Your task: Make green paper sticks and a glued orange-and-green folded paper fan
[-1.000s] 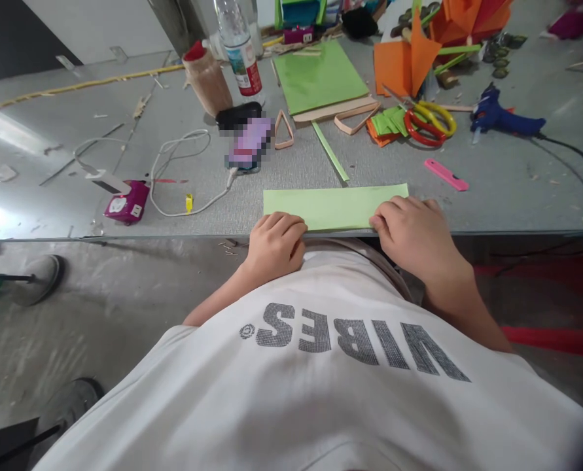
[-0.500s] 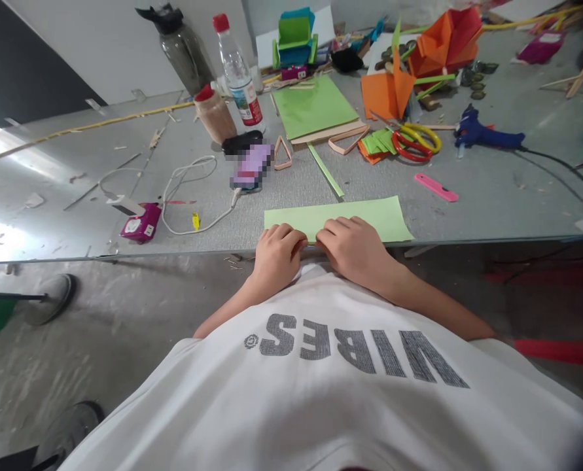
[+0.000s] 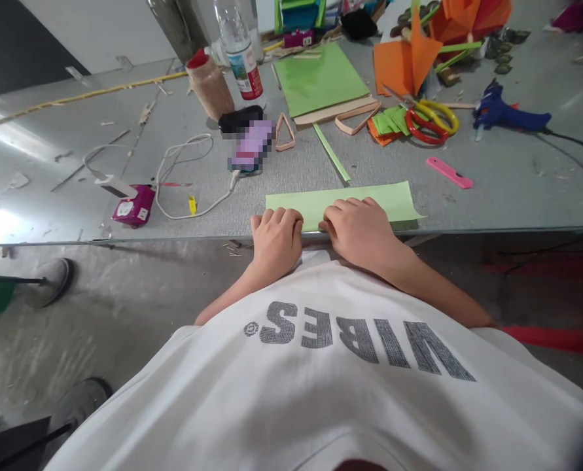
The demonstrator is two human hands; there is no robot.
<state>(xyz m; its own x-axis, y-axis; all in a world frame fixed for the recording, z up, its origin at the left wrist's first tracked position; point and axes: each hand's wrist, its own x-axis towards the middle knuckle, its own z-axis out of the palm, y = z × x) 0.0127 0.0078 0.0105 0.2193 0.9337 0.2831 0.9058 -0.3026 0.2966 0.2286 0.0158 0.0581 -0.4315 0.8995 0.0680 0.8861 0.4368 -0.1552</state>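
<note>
A light green strip of paper (image 3: 343, 194) lies along the table's front edge. On its left part, my left hand (image 3: 277, 237) has its fingers curled over the near edge, thumb pressed in. My right hand (image 3: 360, 226) pinches the same edge near the middle, a short gap from the left. The fingertips of both hands are mostly hidden under the knuckles. To the right, the paper's free end curls up slightly. A narrow green paper strip (image 3: 331, 154) and a pink utility knife (image 3: 449, 173) lie beyond the hands.
Farther back are scissors (image 3: 431, 121), a blue glue gun (image 3: 510, 112), a green sheet (image 3: 320, 80), folded orange paper (image 3: 402, 65) and a wooden triangle (image 3: 284, 133). A phone (image 3: 252, 145) with a white cable, a bottle (image 3: 242, 62) and a purple box (image 3: 134, 206) stand left.
The hands have moved slightly apart along the paper's near edge, the right hand shifting right. The camera view has tilted a little, so the table sits higher in the picture.
</note>
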